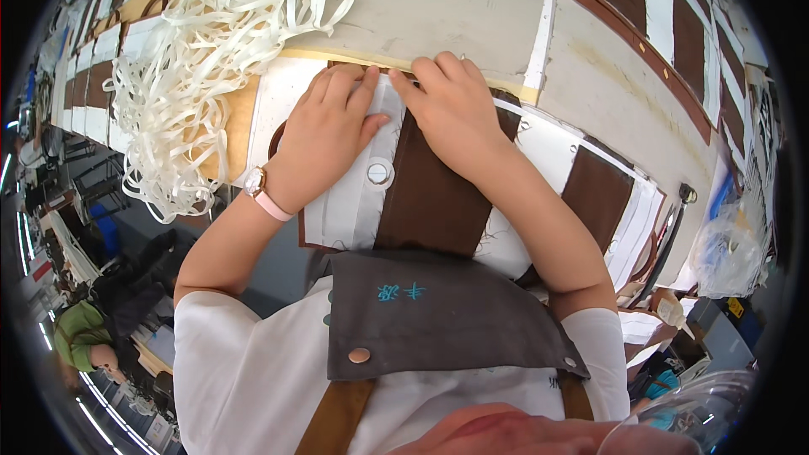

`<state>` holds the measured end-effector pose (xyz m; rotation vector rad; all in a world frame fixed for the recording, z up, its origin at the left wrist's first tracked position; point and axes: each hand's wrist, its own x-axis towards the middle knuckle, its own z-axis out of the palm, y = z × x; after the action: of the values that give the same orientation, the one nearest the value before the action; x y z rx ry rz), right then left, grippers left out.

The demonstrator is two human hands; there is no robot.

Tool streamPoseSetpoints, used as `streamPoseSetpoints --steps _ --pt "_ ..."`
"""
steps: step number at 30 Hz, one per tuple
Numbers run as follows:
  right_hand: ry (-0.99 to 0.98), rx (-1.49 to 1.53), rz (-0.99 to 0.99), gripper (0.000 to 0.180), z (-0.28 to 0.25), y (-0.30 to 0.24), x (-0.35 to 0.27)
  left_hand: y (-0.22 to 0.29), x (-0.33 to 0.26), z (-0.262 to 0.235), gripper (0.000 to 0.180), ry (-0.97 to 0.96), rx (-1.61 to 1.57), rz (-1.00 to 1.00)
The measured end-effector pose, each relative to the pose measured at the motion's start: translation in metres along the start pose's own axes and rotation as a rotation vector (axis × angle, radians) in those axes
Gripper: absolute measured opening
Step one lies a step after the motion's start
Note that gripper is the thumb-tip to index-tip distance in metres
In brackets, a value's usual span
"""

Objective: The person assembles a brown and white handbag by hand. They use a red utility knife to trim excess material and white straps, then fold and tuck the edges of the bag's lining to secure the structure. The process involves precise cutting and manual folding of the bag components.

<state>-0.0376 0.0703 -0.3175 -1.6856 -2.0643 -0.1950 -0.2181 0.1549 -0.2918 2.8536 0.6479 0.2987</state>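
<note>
A brown and white bag piece (435,194) lies in front of me, with loose threads along its seams. A round white snap button (379,173) sits on its white strip. My left hand (333,118), with a watch at the wrist, has its fingers bent over the far edge of the piece, the thumb resting on the white strip. Close beside it, my right hand (451,114) curls its fingers over the same edge. Both hands grip this edge; what lies under the fingertips is hidden. A yellowish strip (388,58) runs along the table just beyond them.
A tangled heap of white ribbon (198,59) lies at the left. Another brown and white piece (597,194) sits at my right. Stacked striped pieces (666,17) fill the far right, near a clear plastic bag (726,253). The grey table (455,8) extends beyond my hands.
</note>
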Motion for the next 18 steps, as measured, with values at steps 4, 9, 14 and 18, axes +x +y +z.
streamPoseSetpoints --steps 4,9,14,18 --pt "0.024 0.119 0.13 0.018 0.007 -0.002 -0.003 0.019 0.007 -0.006 0.051 -0.002 0.05 -0.022" --pt "0.131 0.356 0.388 0.011 0.011 -0.011 -0.013 0.051 -0.017 0.016 0.047 0.07 -0.084 -0.019" --pt "0.035 0.352 0.434 0.01 -0.01 0.003 -0.024 0.05 -0.02 0.016 0.048 0.071 -0.158 -0.043" --pt "0.026 0.346 0.382 0.009 -0.007 0.004 -0.023 0.049 -0.018 0.014 0.05 0.064 -0.114 -0.032"
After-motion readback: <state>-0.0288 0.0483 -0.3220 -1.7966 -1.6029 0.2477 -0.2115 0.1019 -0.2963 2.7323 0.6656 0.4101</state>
